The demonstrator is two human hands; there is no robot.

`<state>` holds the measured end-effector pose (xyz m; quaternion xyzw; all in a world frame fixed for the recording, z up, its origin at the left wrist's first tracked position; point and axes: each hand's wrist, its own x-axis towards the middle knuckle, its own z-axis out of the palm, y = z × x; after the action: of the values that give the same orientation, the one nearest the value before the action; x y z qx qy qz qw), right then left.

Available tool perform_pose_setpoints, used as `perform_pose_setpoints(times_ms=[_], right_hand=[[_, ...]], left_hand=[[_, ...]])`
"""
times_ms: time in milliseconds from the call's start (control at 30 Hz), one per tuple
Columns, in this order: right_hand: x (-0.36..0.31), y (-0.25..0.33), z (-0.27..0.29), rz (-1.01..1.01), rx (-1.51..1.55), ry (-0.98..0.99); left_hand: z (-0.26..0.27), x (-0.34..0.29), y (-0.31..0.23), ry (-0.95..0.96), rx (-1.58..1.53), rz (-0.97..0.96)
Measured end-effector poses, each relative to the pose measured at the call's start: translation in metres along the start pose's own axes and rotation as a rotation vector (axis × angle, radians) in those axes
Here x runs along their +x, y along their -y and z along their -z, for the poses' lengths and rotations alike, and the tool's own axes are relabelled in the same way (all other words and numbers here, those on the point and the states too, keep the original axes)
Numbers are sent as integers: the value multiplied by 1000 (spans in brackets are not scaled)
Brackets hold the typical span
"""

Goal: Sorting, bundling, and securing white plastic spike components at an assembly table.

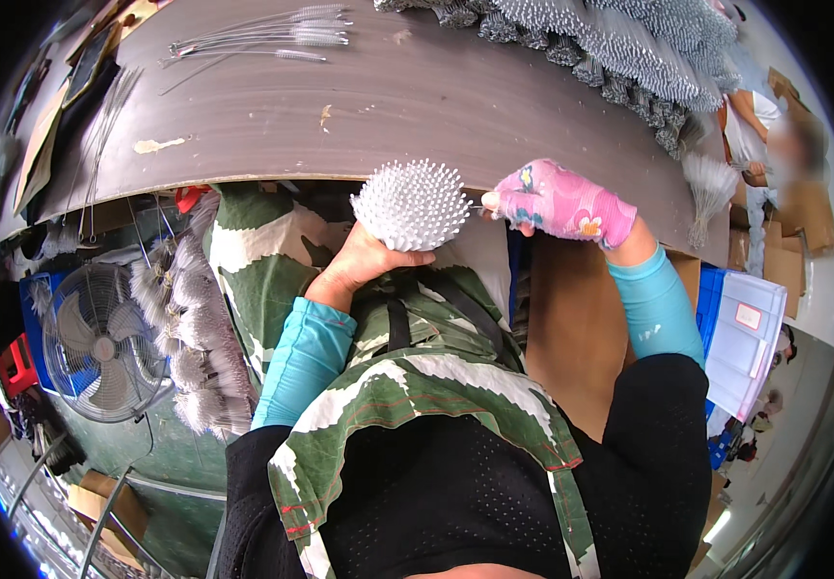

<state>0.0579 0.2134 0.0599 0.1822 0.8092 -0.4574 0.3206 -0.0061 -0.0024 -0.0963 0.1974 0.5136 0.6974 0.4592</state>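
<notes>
My left hand (364, 259) is wrapped round a thick bundle of thin wire brushes (412, 205), held in front of the table edge above my lap. The bundle's rounded end faces up, a dome of many pale tips. To its right, my right hand (566, 205), in a pink flowered glove, is closed in a pinch. A short thin piece shows between its fingertips and the bundle's side; what it is, I cannot make out. Several loose wire brushes (311, 39) lie on the table (272, 116) at the far left.
A large heap of bundled brushes (619, 48) covers the table's far right, with a smaller bundle (709, 188) nearer. Below left stand a fan (103, 347) and hanging brush bundles (200, 338). A cardboard box (571, 328) and plastic bin (745, 338) are right. Another person (750, 116) sits beyond.
</notes>
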Motion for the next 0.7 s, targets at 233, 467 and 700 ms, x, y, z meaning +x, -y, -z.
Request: perform_pose_setpoints(times_ms=[233,467,700], right_hand=[[4,14,6,-5,-219,50],[9,21,8,28,-332,56],[11,26,11,244,-563,21]], left_hand=[[2,1,2,5,72,-13],[4,2,4,4,89,-18],[4,2,7,4,123,-29]])
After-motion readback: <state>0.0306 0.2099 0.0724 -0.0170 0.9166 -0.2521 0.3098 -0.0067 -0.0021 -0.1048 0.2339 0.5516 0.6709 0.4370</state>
